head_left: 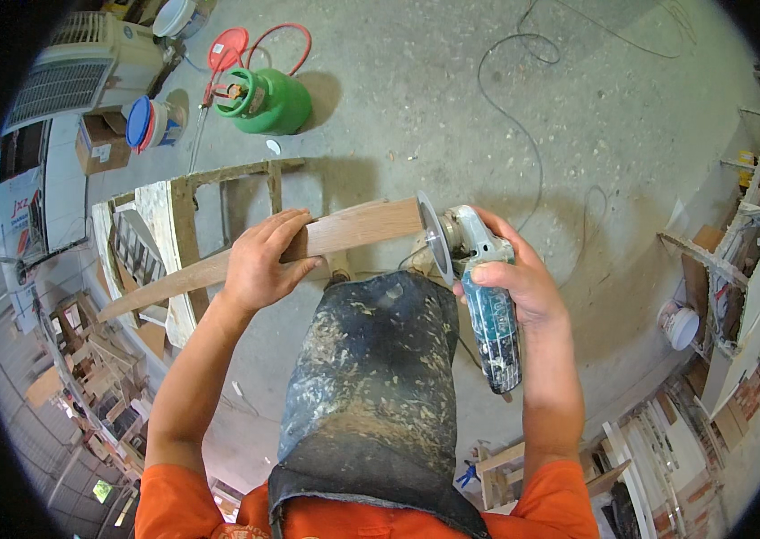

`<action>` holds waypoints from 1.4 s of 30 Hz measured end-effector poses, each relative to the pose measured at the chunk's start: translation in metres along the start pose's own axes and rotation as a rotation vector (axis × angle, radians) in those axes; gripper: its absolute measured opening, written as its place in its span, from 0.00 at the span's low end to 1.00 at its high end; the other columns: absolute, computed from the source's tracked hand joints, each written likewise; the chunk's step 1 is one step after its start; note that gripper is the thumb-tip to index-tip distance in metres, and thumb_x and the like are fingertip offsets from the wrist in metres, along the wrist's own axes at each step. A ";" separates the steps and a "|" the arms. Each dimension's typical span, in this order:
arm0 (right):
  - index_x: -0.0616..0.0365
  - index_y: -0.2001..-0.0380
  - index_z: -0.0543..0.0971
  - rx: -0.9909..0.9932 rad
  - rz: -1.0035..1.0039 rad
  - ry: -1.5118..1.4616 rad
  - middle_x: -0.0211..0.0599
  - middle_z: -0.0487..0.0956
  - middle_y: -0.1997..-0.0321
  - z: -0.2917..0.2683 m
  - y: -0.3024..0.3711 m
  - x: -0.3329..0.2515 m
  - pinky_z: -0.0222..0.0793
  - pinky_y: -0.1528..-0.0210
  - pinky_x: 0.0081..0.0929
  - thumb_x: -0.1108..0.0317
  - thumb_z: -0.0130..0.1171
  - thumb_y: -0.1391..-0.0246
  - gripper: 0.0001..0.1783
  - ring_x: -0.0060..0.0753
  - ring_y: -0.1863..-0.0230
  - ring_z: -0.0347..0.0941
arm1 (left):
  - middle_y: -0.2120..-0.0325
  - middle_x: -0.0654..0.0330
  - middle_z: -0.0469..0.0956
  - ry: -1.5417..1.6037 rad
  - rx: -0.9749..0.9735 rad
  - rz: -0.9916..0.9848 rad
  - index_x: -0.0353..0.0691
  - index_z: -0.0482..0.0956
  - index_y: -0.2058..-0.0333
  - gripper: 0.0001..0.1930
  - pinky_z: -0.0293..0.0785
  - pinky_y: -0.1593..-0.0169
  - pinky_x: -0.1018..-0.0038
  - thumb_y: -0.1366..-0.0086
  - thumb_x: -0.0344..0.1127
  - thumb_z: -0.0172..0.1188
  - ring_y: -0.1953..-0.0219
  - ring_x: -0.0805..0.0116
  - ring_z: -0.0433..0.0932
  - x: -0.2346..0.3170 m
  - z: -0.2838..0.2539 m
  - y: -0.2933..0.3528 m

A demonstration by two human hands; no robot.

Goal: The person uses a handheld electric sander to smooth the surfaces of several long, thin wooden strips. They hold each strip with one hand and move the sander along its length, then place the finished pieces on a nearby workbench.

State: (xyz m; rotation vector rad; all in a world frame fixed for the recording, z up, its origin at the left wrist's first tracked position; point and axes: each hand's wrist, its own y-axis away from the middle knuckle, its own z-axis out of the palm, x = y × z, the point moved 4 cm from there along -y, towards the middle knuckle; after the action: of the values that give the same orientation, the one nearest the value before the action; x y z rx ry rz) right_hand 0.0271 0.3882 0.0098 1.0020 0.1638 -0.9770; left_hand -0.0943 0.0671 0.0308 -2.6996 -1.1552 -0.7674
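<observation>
A long brown wooden board [362, 225] slants from the lower left up to the middle, passing over a wooden frame. My left hand [267, 256] is closed round it, thumb on the near side and fingers over the far side. In my right hand [519, 274] is a teal and black angle grinder [493, 319], its body pointing down toward me. The grinder's thin round disc [435, 239] stands edge-on at the board's right end, touching it or very close. Whether the disc is spinning I cannot tell.
Under the board's left part stands a pale, stained wooden frame [184, 242]. A green gas cylinder [276, 101] with a red hose stands beyond it. A dark cable [524, 126] loops over the concrete floor. Buckets [153, 124] and a cardboard box [103, 142] sit far left; scrap boards line the right.
</observation>
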 end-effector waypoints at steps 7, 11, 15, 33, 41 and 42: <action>0.61 0.27 0.66 -0.036 0.028 0.030 0.39 0.81 0.47 0.001 0.001 -0.002 0.84 0.56 0.32 0.66 0.77 0.57 0.53 0.32 0.59 0.83 | 0.48 0.45 0.83 0.006 -0.001 0.015 0.36 0.78 0.40 0.36 0.82 0.48 0.57 0.46 0.39 0.79 0.50 0.42 0.84 -0.004 0.001 0.002; 0.62 0.26 0.65 -0.045 0.025 0.056 0.39 0.80 0.42 -0.004 0.006 0.004 0.82 0.51 0.32 0.67 0.78 0.58 0.55 0.31 0.53 0.82 | 0.45 0.42 0.82 0.035 -0.008 0.007 0.36 0.77 0.38 0.37 0.82 0.45 0.56 0.47 0.37 0.79 0.48 0.40 0.84 -0.006 0.003 0.004; 0.61 0.25 0.63 -0.019 0.002 0.159 0.40 0.76 0.36 -0.015 0.010 0.012 0.86 0.52 0.38 0.65 0.78 0.60 0.58 0.34 0.46 0.80 | 0.44 0.42 0.82 0.035 -0.011 0.002 0.35 0.77 0.38 0.37 0.82 0.45 0.56 0.46 0.37 0.79 0.48 0.40 0.84 -0.007 0.005 0.003; 0.59 0.28 0.68 0.150 0.052 -0.095 0.40 0.80 0.42 -0.037 0.029 0.038 0.87 0.58 0.36 0.68 0.77 0.59 0.52 0.33 0.57 0.83 | 0.42 0.46 0.81 -0.046 -0.029 -0.044 0.36 0.77 0.38 0.38 0.78 0.41 0.56 0.49 0.35 0.80 0.43 0.44 0.81 -0.038 -0.016 0.038; 0.58 0.27 0.68 0.159 0.052 -0.062 0.40 0.81 0.45 -0.033 0.025 0.038 0.86 0.62 0.33 0.66 0.77 0.60 0.53 0.34 0.63 0.84 | 0.42 0.46 0.82 -0.018 -0.029 -0.022 0.36 0.78 0.40 0.35 0.80 0.41 0.58 0.48 0.31 0.79 0.44 0.45 0.83 -0.061 -0.015 0.053; 0.58 0.27 0.68 0.146 0.051 -0.062 0.40 0.81 0.46 -0.032 0.024 0.037 0.86 0.63 0.33 0.65 0.77 0.60 0.53 0.34 0.63 0.84 | 0.42 0.46 0.82 -0.019 -0.023 -0.023 0.36 0.78 0.40 0.35 0.80 0.41 0.58 0.48 0.31 0.79 0.44 0.45 0.83 -0.055 -0.012 0.048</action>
State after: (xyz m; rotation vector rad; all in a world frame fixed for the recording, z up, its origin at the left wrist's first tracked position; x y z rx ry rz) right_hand 0.0759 0.3941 -0.0123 1.1024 0.0156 -0.9829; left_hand -0.0977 -0.0065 0.0192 -2.7231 -1.1906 -0.7643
